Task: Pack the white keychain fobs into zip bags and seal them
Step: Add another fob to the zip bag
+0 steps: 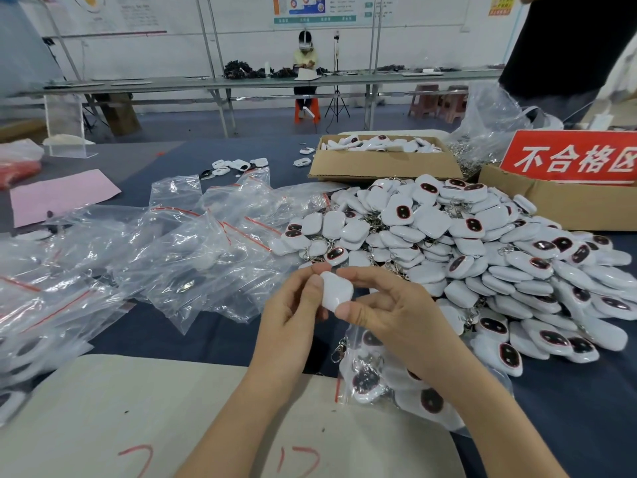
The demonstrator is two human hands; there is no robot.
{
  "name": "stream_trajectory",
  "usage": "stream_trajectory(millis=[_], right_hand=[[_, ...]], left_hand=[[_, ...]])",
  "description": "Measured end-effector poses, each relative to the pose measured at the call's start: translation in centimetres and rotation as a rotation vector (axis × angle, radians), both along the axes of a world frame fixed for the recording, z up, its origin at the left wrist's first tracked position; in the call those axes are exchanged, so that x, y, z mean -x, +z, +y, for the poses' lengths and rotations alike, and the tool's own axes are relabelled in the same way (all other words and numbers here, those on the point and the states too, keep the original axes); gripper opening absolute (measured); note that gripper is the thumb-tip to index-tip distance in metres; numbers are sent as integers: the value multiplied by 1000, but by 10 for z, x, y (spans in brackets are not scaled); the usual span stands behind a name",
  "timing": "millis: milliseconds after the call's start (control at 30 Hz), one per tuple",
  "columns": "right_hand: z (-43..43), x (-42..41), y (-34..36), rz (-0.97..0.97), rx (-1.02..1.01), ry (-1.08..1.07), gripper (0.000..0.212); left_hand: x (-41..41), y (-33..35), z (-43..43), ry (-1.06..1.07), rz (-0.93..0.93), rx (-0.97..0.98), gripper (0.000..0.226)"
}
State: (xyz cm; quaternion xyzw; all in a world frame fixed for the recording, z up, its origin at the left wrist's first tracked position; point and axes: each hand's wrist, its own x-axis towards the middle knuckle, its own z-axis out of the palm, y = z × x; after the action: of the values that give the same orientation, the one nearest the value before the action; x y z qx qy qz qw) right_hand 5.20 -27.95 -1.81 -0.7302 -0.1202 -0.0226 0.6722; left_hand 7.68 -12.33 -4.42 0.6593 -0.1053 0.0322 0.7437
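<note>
Both my hands hold one white keychain fob (336,291) above the table, its plain back toward me. My left hand (293,312) pinches its left edge with thumb and fingers. My right hand (389,312) pinches it from the right, thumb under, fingers over. A zip bag (379,381) partly filled with fobs lies under my right forearm. A big heap of white fobs (482,257) with dark oval faces spreads to the right. Empty zip bags (193,243) with red seal strips lie in a pile to the left.
A cardboard box (382,165) with more fobs stands behind the heap. Another box carrying a red sign (572,157) is at the right. A pink sheet (62,198) lies far left. Pale board (138,415) covers the near table edge. A person in black stands at the top right.
</note>
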Motion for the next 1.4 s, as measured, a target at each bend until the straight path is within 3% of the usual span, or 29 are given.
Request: stream_trajectory(millis=[200, 433, 733, 1000, 1067, 1233, 1333, 1400], right_hand=[[-6, -5, -9, 16, 17, -208, 22], [-10, -3, -9, 19, 35, -225, 19], [-15, -1, -9, -44, 103, -254, 22], [-17, -2, -6, -127, 142, -246, 20], [-27, -2, -3, -151, 132, -323, 18], [-53, -4, 0, -140, -16, -502, 27], [-59, -4, -1, -124, -45, -533, 27], [-60, -5, -2, -112, -48, -537, 28]], left_hand=[[5, 1, -4, 2, -42, -44, 32], [5, -2, -7, 51, -107, -45, 23], [6, 0, -5, 28, -98, -87, 25], [0, -4, -1, 129, -64, -65, 15], [-5, -2, 5, 164, 0, 9, 19], [-17, 9, 22, 145, 297, 511, 28], [-22, 8, 26, 118, 354, 509, 27], [-23, 6, 29, 121, 329, 378, 22]])
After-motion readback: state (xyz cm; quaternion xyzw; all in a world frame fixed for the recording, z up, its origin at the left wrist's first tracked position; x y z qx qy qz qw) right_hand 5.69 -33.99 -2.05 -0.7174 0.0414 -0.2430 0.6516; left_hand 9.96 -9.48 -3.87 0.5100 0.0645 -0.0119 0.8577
